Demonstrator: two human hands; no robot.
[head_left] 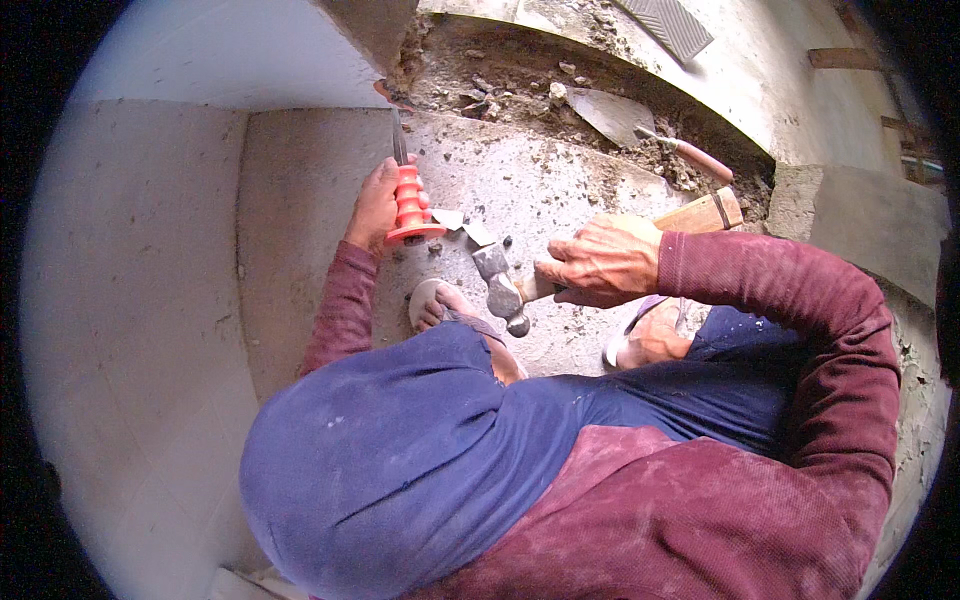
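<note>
- Your left hand (376,205): closed around the orange ribbed grip of a chisel (408,198); flared guard toward you, metal blade pointing away, its tip near the foot of the wall.
- Your right hand (605,260): gripping the wooden handle of a hammer (503,297); dark metal head above the floor (540,165), apart from the chisel.
- Pale flat pieces (480,234): two, between chisel guard and hammer head.
- Trowel (608,115): reddish handle, pointed blade, lying on rubble (482,100) beyond your hands.
- Grey ribbed slab (675,27): on the pale surface past the rubble.
- Your sandalled feet (655,337): on the debris-strewn floor, near the hammer.
</note>
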